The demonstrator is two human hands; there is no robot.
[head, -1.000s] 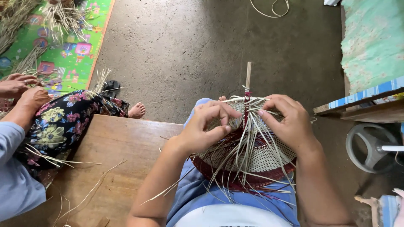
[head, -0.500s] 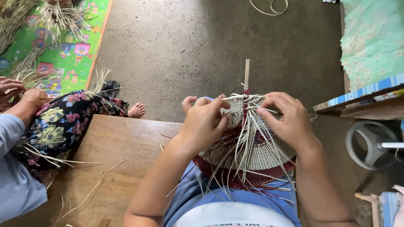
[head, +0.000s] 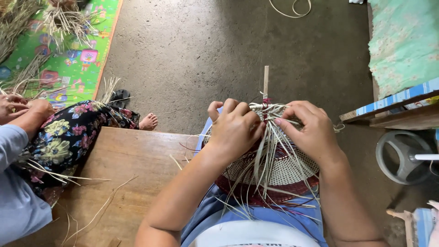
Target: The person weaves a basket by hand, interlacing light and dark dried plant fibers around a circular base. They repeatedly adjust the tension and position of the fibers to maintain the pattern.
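While the concrete floor (head: 196, 50) filled most of the view, a wooden worktop (head: 123, 169) sat at lower left, and a green patterned mat (head: 80, 50) strewn with dry fibre lay at upper left; a second person in a floral skirt (head: 68, 137) sat beside the worktop, their hands (head: 20, 107) busy with strands of their own, well apart from the work; a grey wheel-shaped object (head: 402, 158) stood at right under a blue-edged bench (head: 393, 103).

The half-woven basket (head: 279, 171) rested on the wearer's lap, directly below and toward the body from both hands, its dark red rim nearest the torso; a thin wooden stick (head: 265, 81) rose from its crown, long axis pointing straight away from the body; loose pale strands (head: 267, 155) trailed from the crown back toward the lap.

Left hand (head: 235, 126) curled over the crown, fingers pinched on the strand bundle; right hand (head: 308, 130) met it from the other side, fingertips gripping strands just beside the stick; both equally near, wrists bent inward, forearms converging.
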